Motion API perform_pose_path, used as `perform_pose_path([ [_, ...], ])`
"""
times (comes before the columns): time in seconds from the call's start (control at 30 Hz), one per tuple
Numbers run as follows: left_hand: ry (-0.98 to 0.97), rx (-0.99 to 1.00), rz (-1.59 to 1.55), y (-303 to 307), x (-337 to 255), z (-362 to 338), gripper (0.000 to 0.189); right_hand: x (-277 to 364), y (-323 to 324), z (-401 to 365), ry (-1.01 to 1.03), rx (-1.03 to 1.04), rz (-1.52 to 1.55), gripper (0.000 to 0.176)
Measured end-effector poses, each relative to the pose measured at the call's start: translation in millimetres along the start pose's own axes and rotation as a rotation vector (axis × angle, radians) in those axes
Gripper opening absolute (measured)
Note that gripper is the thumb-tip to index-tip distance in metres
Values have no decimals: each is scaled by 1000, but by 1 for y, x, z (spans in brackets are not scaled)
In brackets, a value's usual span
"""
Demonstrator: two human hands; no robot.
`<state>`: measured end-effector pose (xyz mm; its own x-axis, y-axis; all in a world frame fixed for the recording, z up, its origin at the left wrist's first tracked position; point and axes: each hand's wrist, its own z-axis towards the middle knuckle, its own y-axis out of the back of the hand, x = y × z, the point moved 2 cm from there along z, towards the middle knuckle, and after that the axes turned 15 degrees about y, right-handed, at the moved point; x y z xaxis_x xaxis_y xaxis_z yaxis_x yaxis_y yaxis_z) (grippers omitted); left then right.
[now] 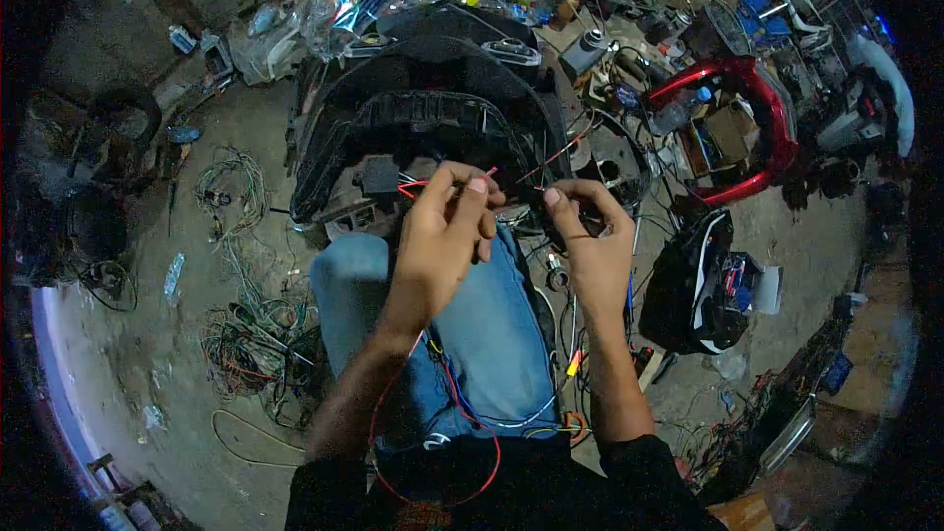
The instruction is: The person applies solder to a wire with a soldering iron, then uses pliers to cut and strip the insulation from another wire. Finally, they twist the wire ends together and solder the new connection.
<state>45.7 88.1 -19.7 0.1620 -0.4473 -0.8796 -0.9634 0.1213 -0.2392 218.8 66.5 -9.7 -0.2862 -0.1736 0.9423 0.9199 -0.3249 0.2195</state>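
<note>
The left hand [438,236] has its thumb and finger pinched on a thin red wire [493,171]. The wire's tip sticks out past them, slanting up and toward the right hand [595,246]. That tip is between the two hands, nearer the left one. The right hand's thumb and finger are almost pressed together, but what they pinch is too small to tell. The small black box [379,177] sits just beside the left hand, on its outer side.
</note>
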Motion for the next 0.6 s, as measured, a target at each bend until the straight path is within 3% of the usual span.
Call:
perform_pose_path([
  [0.1,-10,-47,211,-3,3,0,17,1,0,0,-3,-31,-9,12],
  [0.2,-157,-143,397,-14,-5,-4,18,-4,0,0,-17,-24,-15,13],
  [0.4,-341,-280,553,-21,-2,5,17,-12,0,0,-60,-14,17,14],
  [0.5,-357,-262,547,-23,1,10,17,-11,1,-1,-80,8,22,15],
  [0.6,-257,-228,574,-26,-3,8,17,-9,2,-1,-38,20,24,14],
])
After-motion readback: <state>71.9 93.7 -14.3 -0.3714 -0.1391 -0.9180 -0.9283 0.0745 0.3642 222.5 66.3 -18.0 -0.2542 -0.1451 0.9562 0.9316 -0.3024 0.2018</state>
